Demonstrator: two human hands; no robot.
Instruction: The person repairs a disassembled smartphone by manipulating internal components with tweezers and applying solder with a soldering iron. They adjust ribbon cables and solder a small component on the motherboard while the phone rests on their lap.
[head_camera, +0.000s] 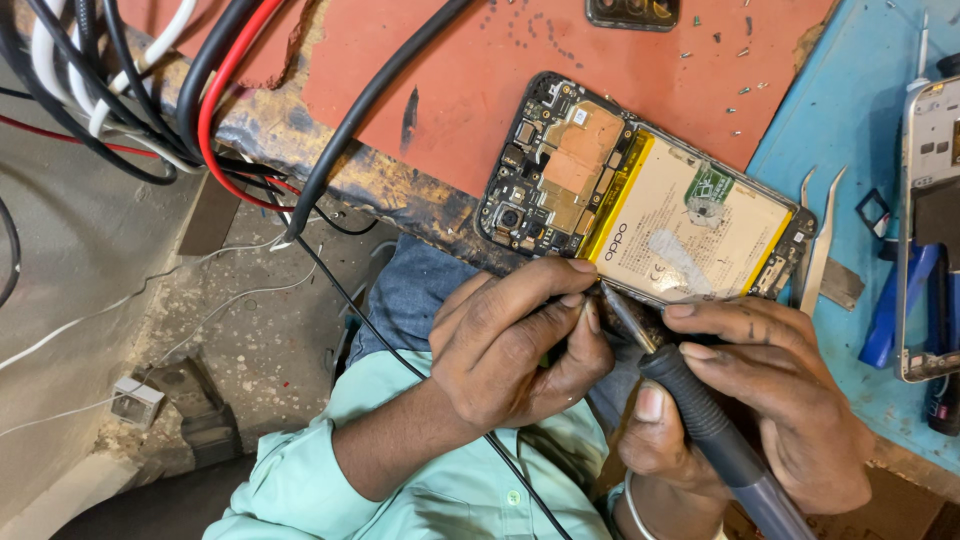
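An opened phone (640, 200), back cover off with its circuit board and pale battery showing, lies on a reddish mat (440, 90) at the bench edge. My right hand (770, 400) grips a soldering iron (700, 415) by its dark grey handle, with the metal tip pointing up-left just below the phone's lower edge. My left hand (510, 345) is closed beside it, finger and thumb pinching a small dark piece right at the iron's tip. The piece is mostly hidden by my fingers. Both hands hover in front of the bench edge, over my lap.
Metal tweezers (822, 235) lie on a blue mat (850, 110) to the right, beside a second stripped phone frame (930, 230) and blue tools (890, 320). Tiny screws (740, 90) dot the reddish mat. Thick black, red and white cables (200, 100) hang at upper left. Another phone (632, 12) sits at the top.
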